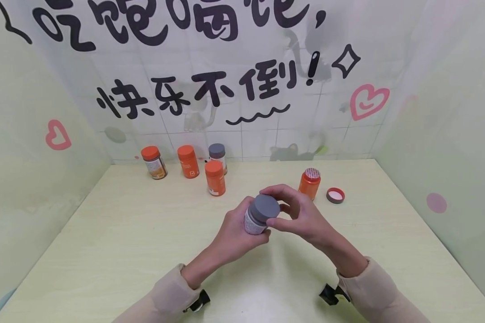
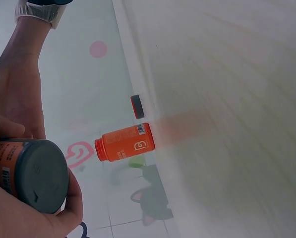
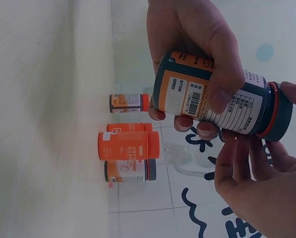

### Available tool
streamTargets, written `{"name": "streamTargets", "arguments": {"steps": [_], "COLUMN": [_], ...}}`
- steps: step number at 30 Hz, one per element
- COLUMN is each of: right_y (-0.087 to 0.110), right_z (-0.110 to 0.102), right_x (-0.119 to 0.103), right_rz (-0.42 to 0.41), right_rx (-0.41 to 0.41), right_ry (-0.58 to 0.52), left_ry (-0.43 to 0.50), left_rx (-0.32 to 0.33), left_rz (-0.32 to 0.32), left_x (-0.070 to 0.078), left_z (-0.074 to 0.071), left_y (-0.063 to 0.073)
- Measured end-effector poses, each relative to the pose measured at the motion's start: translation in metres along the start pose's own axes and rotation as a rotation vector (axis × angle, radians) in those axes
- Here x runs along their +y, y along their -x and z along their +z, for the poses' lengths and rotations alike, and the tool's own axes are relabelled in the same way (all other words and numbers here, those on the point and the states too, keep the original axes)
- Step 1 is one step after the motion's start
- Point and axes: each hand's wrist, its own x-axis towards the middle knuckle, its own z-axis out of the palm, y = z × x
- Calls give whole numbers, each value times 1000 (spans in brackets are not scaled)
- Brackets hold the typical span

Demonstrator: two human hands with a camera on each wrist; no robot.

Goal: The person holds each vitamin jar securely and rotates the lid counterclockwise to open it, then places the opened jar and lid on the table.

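Observation:
My left hand (image 1: pixel 235 235) grips a dark grey pill bottle (image 3: pixel 182 96) with an orange and white label, around its body and above the table. Its grey lid (image 1: pixel 265 206) faces up toward the head camera, and the fingers and thumb of my right hand (image 1: pixel 305 220) pinch the lid's edge. In the right wrist view a thin red ring shows between lid and bottle. The left wrist view looks at the bottle's dark base (image 2: pixel 42 176). Just beyond my right hand stands an orange bottle (image 1: pixel 309 185) without its lid, a patterned seal on its mouth.
A loose lid (image 1: pixel 336 195) lies inside up, right of that bottle. Toward the back left stand several closed bottles: a dark one with an orange lid (image 1: pixel 154 163), two orange ones (image 1: pixel 188 162) and a grey-lidded one (image 1: pixel 217 151). Printed walls (image 1: pixel 242 103) border the table.

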Motion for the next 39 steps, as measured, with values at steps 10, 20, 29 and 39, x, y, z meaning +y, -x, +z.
{"name": "streamTargets", "arguments": {"steps": [10, 20, 29, 39], "right_y": [-1, 0, 1, 0], "right_z": [-3, -17, -27, -31], "right_x": [0, -4, -7, -8], "right_rz": [-68, -70, -71, -3], "right_rx": [7, 89, 136, 193], "right_ry": [-117, -120, -132, -65], "left_ry": [0, 30, 123, 120], "left_rx": [-18, 21, 37, 61], "left_rz": [-32, -75, -120, -181], "left_x": [1, -4, -8, -29], "left_z": [-1, -5, -18, -23], "left_y": [0, -7, -19, -50]}}
